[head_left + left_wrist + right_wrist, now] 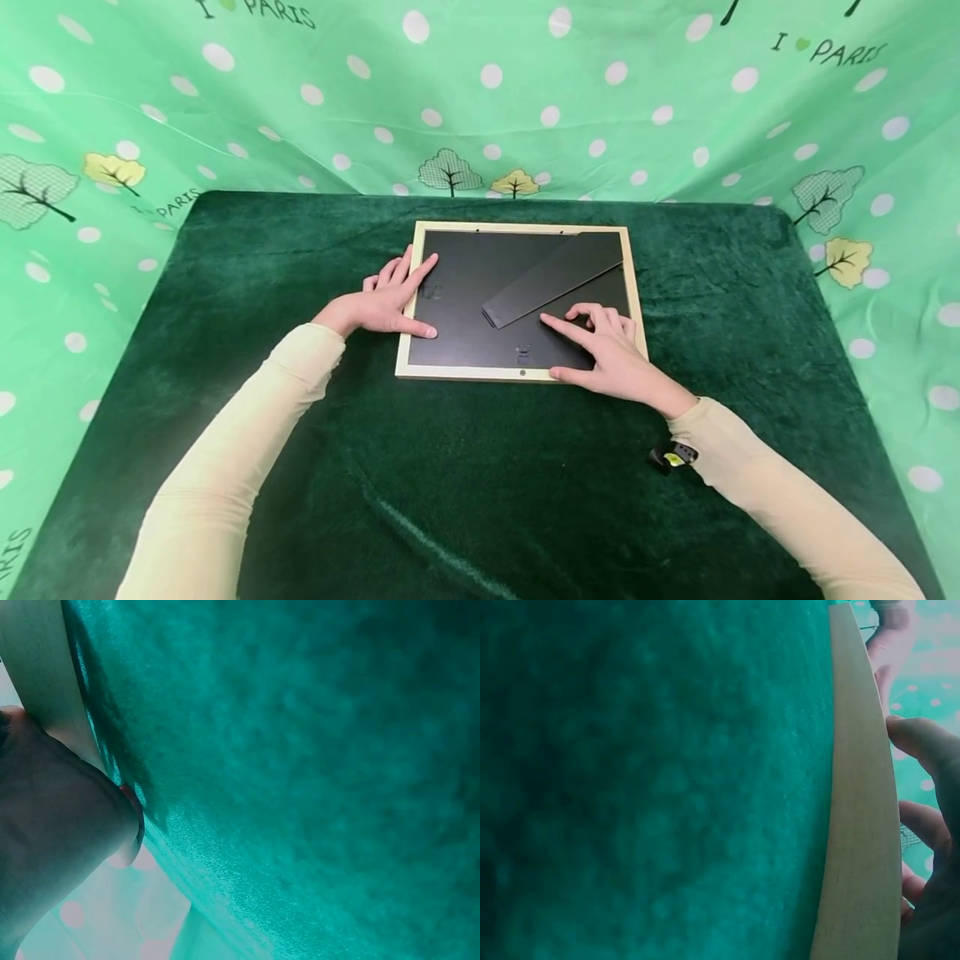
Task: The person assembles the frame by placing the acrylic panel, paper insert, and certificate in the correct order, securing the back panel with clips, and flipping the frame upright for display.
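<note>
Two pale sleeves (232,442) reach in from the near corners; a small black-and-yellow device (678,455) sits at the right cuff. One wooden frame (465,372) lies back up on the dark green cloth (450,467), midway between the hands. It has one black backing (461,275), one black stand strip (558,279) set slantwise across it, and two small fittings, near the left and near edges. Three dark dots mark the rim: two far, one near.

Left hand (386,304) is spread wide over the left rim, thumb and forefinger on the backing. Right hand (611,350) is loosely open, forefinger extended beside the strip, thumb at the near rim; it hides the near right corner.

Behind hangs a green curtain (491,100) with white dots and trees, printed "I PARIS" with a heart at upper left and upper right; "PARIS" also reads farther left.
</note>
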A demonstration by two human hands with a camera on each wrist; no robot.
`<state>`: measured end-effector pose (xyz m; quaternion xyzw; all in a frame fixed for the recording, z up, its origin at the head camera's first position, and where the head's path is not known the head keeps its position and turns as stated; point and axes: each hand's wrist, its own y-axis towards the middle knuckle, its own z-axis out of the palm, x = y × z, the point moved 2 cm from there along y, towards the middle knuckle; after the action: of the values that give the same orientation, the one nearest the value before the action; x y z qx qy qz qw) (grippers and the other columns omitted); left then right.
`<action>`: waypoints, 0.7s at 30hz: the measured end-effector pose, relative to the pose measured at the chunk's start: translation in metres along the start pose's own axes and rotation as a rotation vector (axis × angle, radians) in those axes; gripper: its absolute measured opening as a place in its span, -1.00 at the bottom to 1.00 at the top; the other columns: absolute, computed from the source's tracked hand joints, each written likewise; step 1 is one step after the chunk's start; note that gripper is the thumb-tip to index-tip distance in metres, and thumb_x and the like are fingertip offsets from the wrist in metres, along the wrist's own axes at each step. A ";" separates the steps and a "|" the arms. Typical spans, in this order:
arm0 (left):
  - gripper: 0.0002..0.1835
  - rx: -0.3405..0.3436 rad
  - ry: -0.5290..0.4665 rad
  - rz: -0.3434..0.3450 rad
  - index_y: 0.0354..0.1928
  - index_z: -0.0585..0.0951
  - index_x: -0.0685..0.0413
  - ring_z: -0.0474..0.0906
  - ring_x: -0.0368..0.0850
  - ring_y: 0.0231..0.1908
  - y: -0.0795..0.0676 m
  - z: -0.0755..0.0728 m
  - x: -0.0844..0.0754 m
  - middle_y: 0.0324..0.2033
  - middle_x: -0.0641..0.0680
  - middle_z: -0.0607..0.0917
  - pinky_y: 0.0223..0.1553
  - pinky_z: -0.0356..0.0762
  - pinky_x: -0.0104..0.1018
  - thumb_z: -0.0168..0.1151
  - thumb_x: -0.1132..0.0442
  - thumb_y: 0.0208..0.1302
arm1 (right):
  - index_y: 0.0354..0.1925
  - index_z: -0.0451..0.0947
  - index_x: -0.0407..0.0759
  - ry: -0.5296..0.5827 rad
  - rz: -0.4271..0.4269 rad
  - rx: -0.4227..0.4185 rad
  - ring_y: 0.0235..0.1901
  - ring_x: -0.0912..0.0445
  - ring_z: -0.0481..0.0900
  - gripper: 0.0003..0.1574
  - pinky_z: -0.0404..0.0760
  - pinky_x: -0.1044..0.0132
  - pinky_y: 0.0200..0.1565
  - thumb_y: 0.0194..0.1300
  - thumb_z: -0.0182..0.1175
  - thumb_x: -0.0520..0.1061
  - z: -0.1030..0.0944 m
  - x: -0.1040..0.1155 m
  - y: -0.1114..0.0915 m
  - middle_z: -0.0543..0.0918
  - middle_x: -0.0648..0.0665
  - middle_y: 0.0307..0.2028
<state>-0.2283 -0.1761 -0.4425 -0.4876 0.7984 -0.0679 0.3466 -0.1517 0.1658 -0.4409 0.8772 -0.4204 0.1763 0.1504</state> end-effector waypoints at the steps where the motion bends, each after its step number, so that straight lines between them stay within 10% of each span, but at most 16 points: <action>1: 0.19 0.001 0.001 0.002 0.28 -0.50 -0.44 -0.59 0.07 0.26 0.000 0.000 0.000 0.23 -0.04 -0.69 0.07 -0.22 0.15 0.14 -0.43 -0.17 | 0.28 0.19 0.17 -0.002 0.001 -0.001 -0.19 0.01 0.10 -0.12 -0.02 0.03 -0.17 0.03 0.16 0.34 0.000 0.000 0.000 0.21 -0.06 0.04; 21: 0.21 0.042 0.025 -0.047 0.27 -0.52 -0.44 -0.60 0.06 0.26 0.003 -0.003 -0.003 0.21 -0.04 -0.71 0.10 -0.23 0.14 0.16 -0.42 -0.17 | 0.35 -0.14 0.33 -0.090 0.042 0.095 -0.13 -0.01 0.13 -0.07 0.03 0.02 -0.22 0.12 0.04 0.35 0.002 0.002 0.007 0.16 -0.08 0.05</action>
<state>-0.2309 -0.1729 -0.4402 -0.4981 0.7892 -0.0987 0.3453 -0.1562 0.1593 -0.4415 0.8814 -0.4361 0.1596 0.0858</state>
